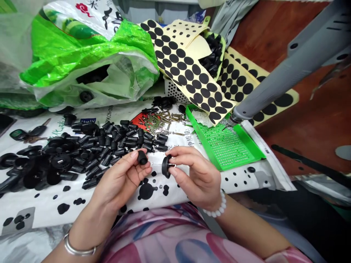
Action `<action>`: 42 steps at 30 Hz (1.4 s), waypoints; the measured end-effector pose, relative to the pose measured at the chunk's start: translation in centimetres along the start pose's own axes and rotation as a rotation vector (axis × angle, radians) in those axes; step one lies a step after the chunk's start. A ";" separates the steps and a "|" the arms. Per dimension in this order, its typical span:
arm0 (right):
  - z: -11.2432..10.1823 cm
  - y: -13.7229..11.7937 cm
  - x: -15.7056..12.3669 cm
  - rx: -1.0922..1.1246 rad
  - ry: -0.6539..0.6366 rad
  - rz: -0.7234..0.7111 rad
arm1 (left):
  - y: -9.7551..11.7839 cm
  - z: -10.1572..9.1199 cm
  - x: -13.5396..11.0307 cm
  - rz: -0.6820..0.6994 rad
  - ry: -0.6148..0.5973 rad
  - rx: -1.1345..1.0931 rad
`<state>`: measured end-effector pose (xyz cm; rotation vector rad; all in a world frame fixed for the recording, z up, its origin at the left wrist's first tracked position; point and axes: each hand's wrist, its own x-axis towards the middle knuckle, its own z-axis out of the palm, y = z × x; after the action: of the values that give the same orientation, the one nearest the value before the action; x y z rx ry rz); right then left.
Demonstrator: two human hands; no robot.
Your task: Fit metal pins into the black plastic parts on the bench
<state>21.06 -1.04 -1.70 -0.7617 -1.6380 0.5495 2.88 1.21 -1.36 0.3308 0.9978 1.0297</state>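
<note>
Between thumb and fingers, my left hand (124, 175) pinches a small black ribbed plastic sleeve (142, 157). My right hand (196, 171) grips a round black plastic cap (165, 166) by its edge, with a thin metal piece (172, 165) sticking out of it. The two parts are held close to each other but apart, above the front of the table. Left of my hands lies a pile of similar black sleeves (109, 140), with round black caps (59, 160) heaped beyond it. Flat metal strips (164, 120) are scattered behind my hands.
A grey electric screwdriver (274, 80) slants in from the right, its tip over a green tray (210, 148) of tiny screws. Sheets of round black stickers (189, 69) lean on a basket (175, 91) at the back. A green plastic bag (90, 62) and keys (30, 133) are at left.
</note>
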 end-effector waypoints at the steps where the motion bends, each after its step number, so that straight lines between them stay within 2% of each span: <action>1: 0.1 -0.1 0.1 -0.023 0.000 -0.022 | -0.1 -0.1 -0.1 -0.015 -0.003 -0.019; 9: 0.4 -0.4 0.0 -0.150 0.037 -0.055 | -0.8 -0.9 -0.1 -0.030 -0.100 -0.022; 18: 0.3 -0.4 -0.4 -0.273 -0.049 -0.078 | -1.3 -1.2 -0.5 0.081 -0.207 0.025; 22: 0.4 -0.3 -0.6 -0.363 -0.123 -0.132 | -1.4 -0.9 -0.8 0.184 -0.192 0.169; 26: 0.3 0.0 -0.4 -0.219 -0.081 -0.014 | -1.4 -1.5 -0.9 0.291 -0.188 0.503; 29: 0.0 0.3 -0.2 -0.142 -0.083 0.068 | -1.3 -2.0 -0.9 0.549 -0.224 0.914; 32: -0.5 0.4 0.0 -0.138 -0.180 0.047 | -1.2 -2.4 -0.8 0.833 -0.284 1.181; 36: -1.3 0.2 0.4 -0.125 -0.357 -0.050 | -1.1 -2.5 -0.8 0.926 -0.334 1.261; 42: -1.9 -0.3 1.0 -0.241 -0.453 -0.156 | -1.4 -2.1 -1.1 0.972 -0.369 1.226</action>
<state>22.72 -0.64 -0.44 -0.7068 -2.1939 0.4366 1.73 -0.85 -2.81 2.0880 1.0226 0.9910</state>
